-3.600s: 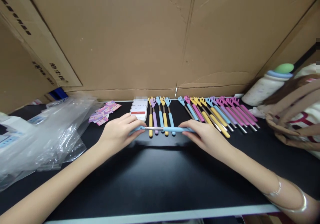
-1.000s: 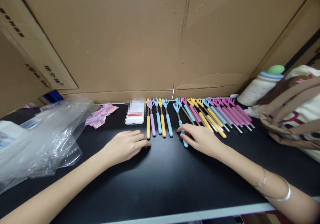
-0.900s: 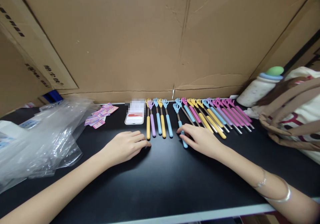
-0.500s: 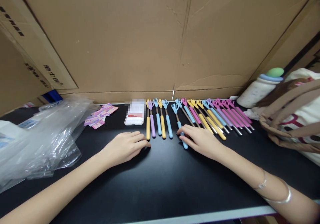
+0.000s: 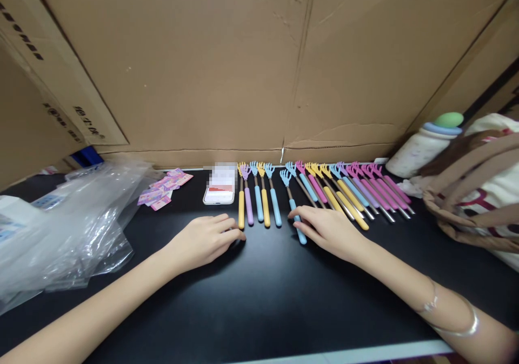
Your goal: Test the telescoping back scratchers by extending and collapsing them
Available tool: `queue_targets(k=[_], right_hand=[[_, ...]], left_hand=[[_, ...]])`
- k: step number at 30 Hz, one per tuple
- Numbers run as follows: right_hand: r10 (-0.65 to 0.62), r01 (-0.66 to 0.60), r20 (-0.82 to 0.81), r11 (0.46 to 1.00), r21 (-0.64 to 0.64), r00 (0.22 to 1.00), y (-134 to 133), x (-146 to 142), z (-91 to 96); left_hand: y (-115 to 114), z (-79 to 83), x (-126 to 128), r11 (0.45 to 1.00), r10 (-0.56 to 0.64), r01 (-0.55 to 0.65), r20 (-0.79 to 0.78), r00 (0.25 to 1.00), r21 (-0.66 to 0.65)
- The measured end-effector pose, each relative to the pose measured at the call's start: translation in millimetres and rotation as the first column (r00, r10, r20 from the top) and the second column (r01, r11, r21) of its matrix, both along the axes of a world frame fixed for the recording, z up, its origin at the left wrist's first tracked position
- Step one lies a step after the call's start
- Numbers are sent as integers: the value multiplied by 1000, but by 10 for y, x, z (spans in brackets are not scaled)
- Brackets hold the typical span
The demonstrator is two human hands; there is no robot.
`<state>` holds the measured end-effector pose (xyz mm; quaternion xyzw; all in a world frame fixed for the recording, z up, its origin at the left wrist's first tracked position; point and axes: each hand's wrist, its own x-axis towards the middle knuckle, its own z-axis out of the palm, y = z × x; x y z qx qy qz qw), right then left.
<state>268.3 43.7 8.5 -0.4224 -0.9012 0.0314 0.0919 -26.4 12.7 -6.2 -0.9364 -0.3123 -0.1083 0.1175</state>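
Observation:
My right hand (image 5: 330, 230) lies on the black table (image 5: 259, 288) with its fingertips on the handle of a blue back scratcher (image 5: 292, 207) that lies alone, claw end away from me. My left hand (image 5: 203, 239) rests flat beside it, fingers loosely stretched, holding nothing. Just left of the lone scratcher lies a short row of scratchers (image 5: 258, 196) in yellow, purple and blue. To its right is a longer slanted row of several scratchers (image 5: 352, 188) in blue, pink, yellow and purple.
A phone (image 5: 219, 185) lies left of the short row, with pink cards (image 5: 164, 186) beyond it. Crumpled clear plastic bags (image 5: 68, 223) fill the left side. A white bottle (image 5: 425, 145) and a cloth bag (image 5: 482, 185) stand at right. Cardboard (image 5: 243, 61) walls the back.
3.6 s ago both hands held the blue scratcher crosswise above the row. It now lies on the table lengthwise under my right fingertips. My left hand has let go and rests flat.

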Motion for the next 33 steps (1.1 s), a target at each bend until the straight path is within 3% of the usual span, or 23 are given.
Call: queue_targets(k=[33], right_hand=[[-28,28,27,1000,5,999,-2,-2,17]], left_hand=[[-8,-25,3,1000,7,-7,4,1000,14]])
